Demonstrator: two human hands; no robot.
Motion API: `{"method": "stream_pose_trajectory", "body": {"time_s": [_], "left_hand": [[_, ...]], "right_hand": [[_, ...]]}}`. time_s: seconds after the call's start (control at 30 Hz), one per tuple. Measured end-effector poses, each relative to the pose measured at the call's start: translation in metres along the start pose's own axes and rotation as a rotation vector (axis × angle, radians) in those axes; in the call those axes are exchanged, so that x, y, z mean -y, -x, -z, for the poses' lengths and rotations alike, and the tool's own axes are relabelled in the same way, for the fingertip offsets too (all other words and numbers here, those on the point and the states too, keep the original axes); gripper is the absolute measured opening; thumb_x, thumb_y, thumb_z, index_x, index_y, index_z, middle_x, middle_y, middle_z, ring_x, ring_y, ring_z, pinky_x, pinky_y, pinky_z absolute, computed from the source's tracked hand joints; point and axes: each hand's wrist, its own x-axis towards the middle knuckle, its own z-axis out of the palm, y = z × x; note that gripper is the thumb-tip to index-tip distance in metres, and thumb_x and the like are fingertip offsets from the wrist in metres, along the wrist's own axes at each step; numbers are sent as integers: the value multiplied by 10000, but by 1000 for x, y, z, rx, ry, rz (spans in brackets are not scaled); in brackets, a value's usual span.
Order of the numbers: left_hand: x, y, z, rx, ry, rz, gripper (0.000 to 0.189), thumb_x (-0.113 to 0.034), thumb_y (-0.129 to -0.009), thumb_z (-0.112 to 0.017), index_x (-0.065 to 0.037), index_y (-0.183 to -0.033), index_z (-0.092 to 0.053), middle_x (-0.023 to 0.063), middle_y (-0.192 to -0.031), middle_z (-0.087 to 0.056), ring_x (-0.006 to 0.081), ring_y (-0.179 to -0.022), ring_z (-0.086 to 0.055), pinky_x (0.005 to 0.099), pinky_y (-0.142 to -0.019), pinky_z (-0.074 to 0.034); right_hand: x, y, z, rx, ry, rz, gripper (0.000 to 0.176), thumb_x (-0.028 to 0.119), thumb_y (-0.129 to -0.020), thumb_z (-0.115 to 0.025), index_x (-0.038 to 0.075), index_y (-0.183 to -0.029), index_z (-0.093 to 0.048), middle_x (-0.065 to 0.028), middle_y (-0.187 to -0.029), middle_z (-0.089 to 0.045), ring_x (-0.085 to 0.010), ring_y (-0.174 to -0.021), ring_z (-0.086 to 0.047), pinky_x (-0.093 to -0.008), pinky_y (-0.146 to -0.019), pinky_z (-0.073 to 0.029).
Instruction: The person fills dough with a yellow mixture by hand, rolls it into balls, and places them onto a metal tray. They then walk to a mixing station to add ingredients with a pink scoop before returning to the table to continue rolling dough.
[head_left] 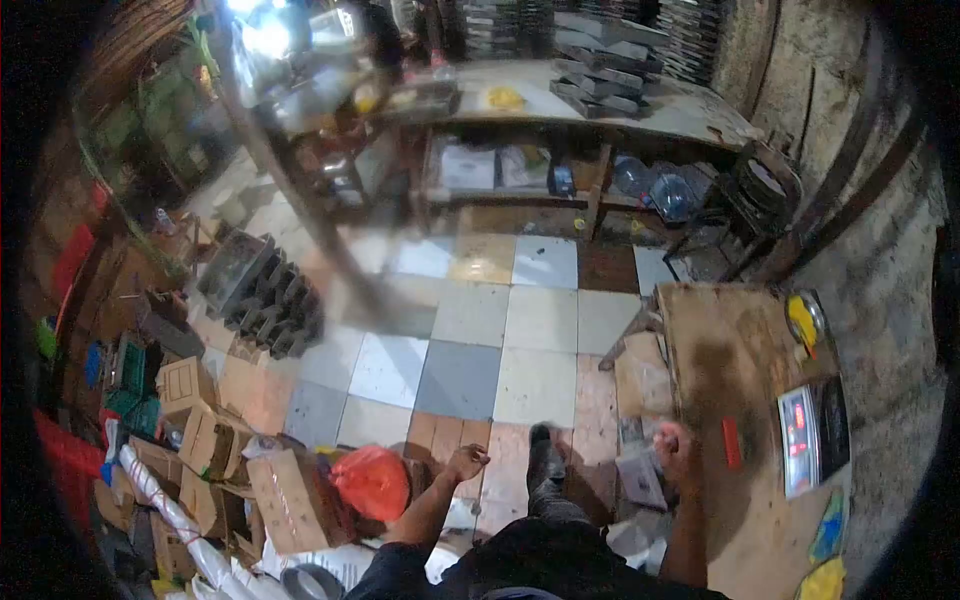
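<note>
My left hand [466, 463] hangs over the tiled floor, its fingers loosely bent and apart, with nothing seen in it. To its left is a red plastic bag [372, 483] beside a cardboard box [290, 500]. My right hand [676, 455] is by the left edge of a wooden table [715, 340]. Motion blurs its fingers, so I cannot make out whether it holds anything. On that table, right of this hand, lie a small red object [731, 444] and a digital scale [812, 438] with a lit display. One dark shoe [541, 436] shows below me.
Stacked dark trays [605, 65] stand on a long bench [520, 88] at the back. More dark pieces [270, 305] lie on the left floor. A slanting post [300, 200] crosses the left side. A yellow tape measure [804, 322] and a chair [750, 195] are at the right.
</note>
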Motion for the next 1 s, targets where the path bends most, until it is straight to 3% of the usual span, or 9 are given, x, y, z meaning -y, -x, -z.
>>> {"method": "stream_pose_trajectory", "body": {"time_s": [0.17, 0.2, 0.23, 0.33, 0.57, 0.73, 0.83, 0.93, 1.0], "left_hand": [[-42, -47, 57, 158, -127, 49, 381, -399, -834, -639, -75, -1035, -650, 173, -920, -682, 266, -870, -665, 373, -793, -518], [66, -88, 23, 328, -255, -104, 399, -412, -839, -621, -71, -1042, -653, 173, -910, -681, 264, -843, -660, 368, -775, -519], [36, -90, 51, 480, -354, -276, 417, -426, -844, -604, -67, -1050, -656, 172, -901, -680, 262, -815, -655, 363, -757, -520], [84, -55, 121, 226, -124, 286, 398, -410, -853, -587, -66, -1040, -658, 165, -906, -681, 272, -827, -652, 376, -759, -518], [68, -103, 203, -27, 173, 551, 358, -372, -872, -548, -64, -1016, -662, 148, -918, -683, 296, -854, -646, 405, -763, -514], [46, -222, 228, -53, 323, 372, 336, -345, -887, -520, -63, -1000, -664, 136, -927, -684, 314, -873, -642, 426, -766, -511], [24, -326, 275, -153, 450, -332, 326, -328, -895, -503, -62, -990, -666, 129, -932, -685, 324, -884, -640, 438, -768, -510], [-4, -496, 349, -94, -283, 331, 471, -460, -842, -532, -34, -990, -666, 238, -1034, -641, 378, -1039, -593, 472, -909, -439], [-81, -562, 428, -313, -46, 109, 454, -416, -842, -562, -36, -1078, -642, 211, -986, -664, 389, -931, -632, 475, -818, -488]], "right_hand": [[-11, -125, -25, -79, -37, -30, 179, 152, -857, -615, -2, -948, -630, -59, -779, -587, -136, -684, -567, -287, -637, -469], [-5, -160, -29, -161, -56, 51, 191, 171, -873, -602, -2, -947, -629, -49, -783, -586, -131, -672, -549, -289, -628, -462], [3, -196, -34, -248, -78, 134, 205, 191, -889, -589, -2, -947, -629, -40, -787, -585, -126, -661, -531, -290, -619, -455], [20, -310, -41, -272, -120, 161, 261, 244, -937, -549, 5, -1017, -619, -52, -865, -605, -117, -774, -531, -310, -684, -450], [104, -536, -148, -184, -292, 278, 373, 318, -951, -514, 20, -1173, -549, -90, -1042, -580, -183, -974, -540, -336, -853, -452], [105, -650, -303, 155, -500, 255, 404, 140, -885, -618, -15, -1236, -491, -122, -1137, -549, -191, -954, -562, -333, -869, -460], [152, -690, -332, 549, -509, 157, 421, 162, -875, -633, -35, -1220, -494, -110, -1075, -553, -185, -987, -565, -333, -862, -462], [175, -791, -320, 321, -388, 348, 408, 92, -854, -634, -9, -1226, -499, -86, -1039, -547, -144, -908, -549, -260, -708, -498], [185, -867, -305, 148, -456, 255, 283, 83, -896, -579, 19, -1166, -527, -27, -980, -544, -95, -835, -519, -252, -739, -449]]}}
